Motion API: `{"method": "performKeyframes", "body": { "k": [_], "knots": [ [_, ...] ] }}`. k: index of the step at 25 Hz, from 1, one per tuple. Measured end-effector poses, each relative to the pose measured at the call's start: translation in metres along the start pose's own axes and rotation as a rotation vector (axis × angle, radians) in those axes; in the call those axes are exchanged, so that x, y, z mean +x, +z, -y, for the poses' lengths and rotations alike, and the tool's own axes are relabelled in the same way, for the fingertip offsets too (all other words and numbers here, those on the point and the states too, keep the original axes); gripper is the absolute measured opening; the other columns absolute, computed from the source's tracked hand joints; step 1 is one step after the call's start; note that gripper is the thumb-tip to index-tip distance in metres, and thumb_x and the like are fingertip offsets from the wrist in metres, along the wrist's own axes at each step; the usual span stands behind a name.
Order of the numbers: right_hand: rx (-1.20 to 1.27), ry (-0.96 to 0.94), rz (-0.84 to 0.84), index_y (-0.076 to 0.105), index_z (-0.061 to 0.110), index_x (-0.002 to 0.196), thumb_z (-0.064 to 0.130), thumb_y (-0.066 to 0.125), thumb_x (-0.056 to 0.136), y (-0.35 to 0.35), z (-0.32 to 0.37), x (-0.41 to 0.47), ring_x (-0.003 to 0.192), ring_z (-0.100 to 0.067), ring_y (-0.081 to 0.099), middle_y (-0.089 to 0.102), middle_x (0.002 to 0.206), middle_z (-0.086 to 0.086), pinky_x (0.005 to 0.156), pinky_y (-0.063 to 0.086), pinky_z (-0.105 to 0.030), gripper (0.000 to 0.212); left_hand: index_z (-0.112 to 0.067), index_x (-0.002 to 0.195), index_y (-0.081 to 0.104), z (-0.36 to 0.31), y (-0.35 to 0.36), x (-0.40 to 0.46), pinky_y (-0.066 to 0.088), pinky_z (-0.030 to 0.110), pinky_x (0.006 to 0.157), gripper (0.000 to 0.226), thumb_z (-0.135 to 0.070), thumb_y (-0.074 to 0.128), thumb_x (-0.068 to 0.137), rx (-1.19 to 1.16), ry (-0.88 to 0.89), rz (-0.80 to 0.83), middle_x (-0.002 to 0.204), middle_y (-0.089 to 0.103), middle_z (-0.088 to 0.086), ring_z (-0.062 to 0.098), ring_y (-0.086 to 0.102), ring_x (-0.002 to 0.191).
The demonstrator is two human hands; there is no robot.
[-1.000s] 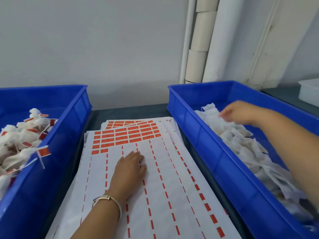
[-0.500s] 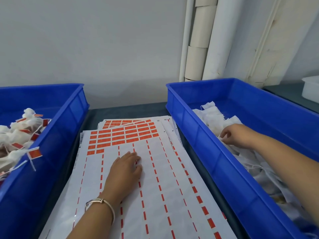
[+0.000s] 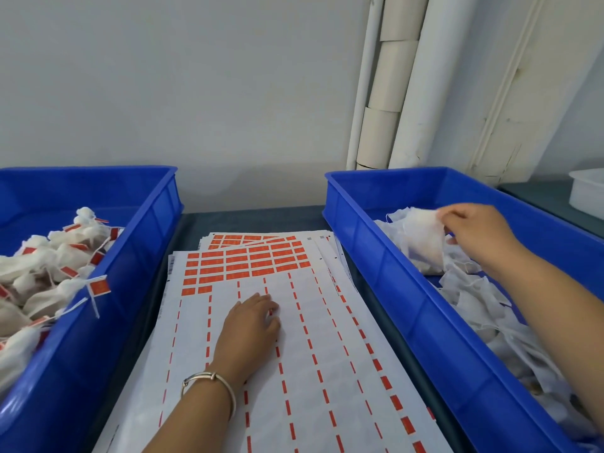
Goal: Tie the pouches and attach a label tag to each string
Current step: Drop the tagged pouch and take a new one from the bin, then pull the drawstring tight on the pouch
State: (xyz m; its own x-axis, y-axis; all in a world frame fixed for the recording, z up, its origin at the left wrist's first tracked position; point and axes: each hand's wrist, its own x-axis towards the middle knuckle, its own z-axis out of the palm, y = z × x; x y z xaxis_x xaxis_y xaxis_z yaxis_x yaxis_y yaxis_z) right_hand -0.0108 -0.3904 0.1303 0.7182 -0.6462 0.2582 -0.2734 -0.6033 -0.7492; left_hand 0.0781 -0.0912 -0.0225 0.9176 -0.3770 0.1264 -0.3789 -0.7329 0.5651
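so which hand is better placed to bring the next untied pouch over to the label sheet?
Right. The right hand already pinches a white pouch in the right blue bin; the left hand lies flat on the label sheet, holding nothing.

Ahead of you stands a plain pale wall [image 3: 163, 93]. To its right, several white pipes [image 3: 421, 93] run up the corner, one wrapped in beige segments [image 3: 385, 93]. At the far right edge sits what may be a white tub [image 3: 588, 194], only partly visible, on a dark tabletop [image 3: 248, 220].
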Motion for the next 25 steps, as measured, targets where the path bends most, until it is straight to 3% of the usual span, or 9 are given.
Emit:
{"method": "performKeyframes", "body": {
  "k": [4, 6, 8, 10, 12, 15, 18, 21, 25],
  "knots": [
    [0.225, -0.136, 0.078, 0.067, 0.03, 0.084, 0.022, 0.051, 0.095, 0.004, 0.06, -0.026, 0.079, -0.009, 0.064, 0.069, 0.089, 0.006, 0.071, 0.053, -0.023, 0.021, -0.027, 0.126, 0.057, 0.002, -0.001, 0.0, 0.024, 0.032, 0.112, 0.033, -0.034, 0.048, 0.095, -0.01, 0.015, -0.007, 0.139, 0.048, -0.011, 0.011, 0.04, 0.131],
    [0.289, -0.203, 0.168, 0.07, 0.03, 0.084, 0.017, 0.054, 0.093, 0.014, 0.087, -0.039, 0.069, 0.003, 0.063, 0.069, 0.086, 0.009, 0.057, 0.049, -0.011, 0.022, -0.027, 0.125, 0.058, 0.002, -0.002, 0.001, 0.025, 0.032, 0.112, 0.032, -0.034, 0.049, 0.095, -0.025, 0.014, -0.003, 0.137, 0.05, -0.011, 0.012, 0.042, 0.129],
    [0.325, -0.238, 0.26, 0.07, 0.028, 0.086, 0.012, 0.055, 0.092, 0.03, 0.11, -0.048, 0.064, 0.007, 0.062, 0.069, 0.085, 0.01, 0.051, 0.047, -0.008, 0.023, -0.029, 0.121, 0.059, 0.003, -0.003, 0.0, 0.034, 0.031, 0.107, 0.029, -0.033, 0.051, 0.094, -0.111, 0.001, 0.009, 0.13, 0.055, -0.012, 0.011, 0.048, 0.121],
    [0.324, -0.245, 0.348, 0.07, 0.03, 0.085, 0.012, 0.056, 0.093, 0.054, 0.123, -0.058, 0.074, 0.001, 0.064, 0.069, 0.086, 0.011, 0.062, 0.054, -0.014, 0.024, -0.037, 0.111, 0.061, 0.002, -0.008, -0.003, 0.045, 0.024, 0.092, 0.02, -0.034, 0.051, 0.094, -0.363, -0.078, 0.036, 0.118, 0.058, -0.021, 0.005, 0.053, 0.108],
    [0.313, -0.237, 0.413, 0.069, 0.033, 0.084, 0.015, 0.055, 0.094, 0.082, 0.123, -0.068, 0.082, -0.004, 0.064, 0.069, 0.088, 0.012, 0.069, 0.055, -0.018, 0.024, -0.043, 0.097, 0.064, 0.0, -0.02, -0.004, 0.042, 0.013, 0.073, 0.019, -0.039, 0.045, 0.096, -0.662, -0.188, 0.041, 0.099, 0.059, -0.034, -0.003, 0.055, 0.093],
    [0.297, -0.22, 0.478, 0.064, 0.037, 0.079, 0.015, 0.052, 0.095, 0.125, 0.113, -0.085, 0.092, -0.008, 0.06, 0.064, 0.093, 0.017, 0.079, 0.049, -0.021, 0.029, -0.036, 0.093, 0.066, 0.004, -0.035, 0.001, 0.047, 0.019, 0.068, 0.029, -0.047, 0.039, 0.096, -1.111, -0.364, -0.049, 0.089, 0.069, -0.024, 0.003, 0.066, 0.086],
    [0.229, -0.194, 0.502, 0.06, 0.038, 0.077, 0.014, 0.05, 0.096, 0.157, 0.096, -0.091, 0.102, -0.009, 0.054, 0.058, 0.099, 0.018, 0.089, 0.042, -0.025, 0.032, -0.028, 0.1, 0.064, 0.007, -0.043, 0.008, 0.053, 0.027, 0.07, 0.038, -0.055, 0.037, 0.092, -1.396, -0.406, -0.014, 0.097, 0.072, -0.009, 0.013, 0.069, 0.089],
    [0.235, -0.138, 0.5, 0.061, 0.037, 0.081, 0.018, 0.048, 0.097, 0.175, 0.079, -0.089, 0.106, -0.011, 0.052, 0.059, 0.109, 0.013, 0.089, 0.043, -0.027, 0.028, -0.033, 0.099, 0.069, 0.008, -0.041, 0.009, 0.055, 0.031, 0.074, 0.036, -0.058, 0.05, 0.083, -1.413, -0.395, -0.001, 0.101, 0.071, -0.011, 0.014, 0.068, 0.093],
    [0.356, -0.043, 0.441, 0.06, 0.034, 0.087, 0.024, 0.047, 0.098, 0.193, 0.063, -0.086, 0.106, -0.013, 0.052, 0.058, 0.114, 0.011, 0.08, 0.045, -0.024, 0.02, -0.036, 0.086, 0.074, 0.009, -0.033, 0.012, 0.054, 0.026, 0.074, 0.016, -0.04, 0.058, 0.086, -1.177, -0.319, -0.057, 0.094, 0.071, -0.014, 0.014, 0.067, 0.092]
  ]
}}
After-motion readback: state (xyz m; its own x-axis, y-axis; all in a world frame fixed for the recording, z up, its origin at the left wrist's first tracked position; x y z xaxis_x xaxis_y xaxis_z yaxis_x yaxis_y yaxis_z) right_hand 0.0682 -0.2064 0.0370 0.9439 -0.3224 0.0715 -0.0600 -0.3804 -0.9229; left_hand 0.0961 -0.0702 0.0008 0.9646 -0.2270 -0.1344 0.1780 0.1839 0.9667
